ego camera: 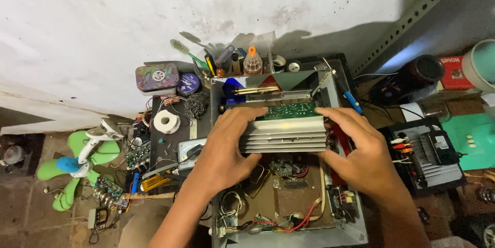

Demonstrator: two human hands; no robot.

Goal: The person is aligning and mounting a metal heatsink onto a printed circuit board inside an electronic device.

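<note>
Head view: my left hand (224, 150) and right hand (361, 150) grasp both ends of the finned heatsink (286, 134) with its green circuit board (289, 110), held over the open metal chassis (356, 230).

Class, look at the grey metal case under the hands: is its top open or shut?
Open. The metal case has no cover on top: wires and boards inside show, and both hands hold a finned heat sink above it.

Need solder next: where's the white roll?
Head view, left side: the white roll lies on the dark tray, just left of the left hand.
</note>
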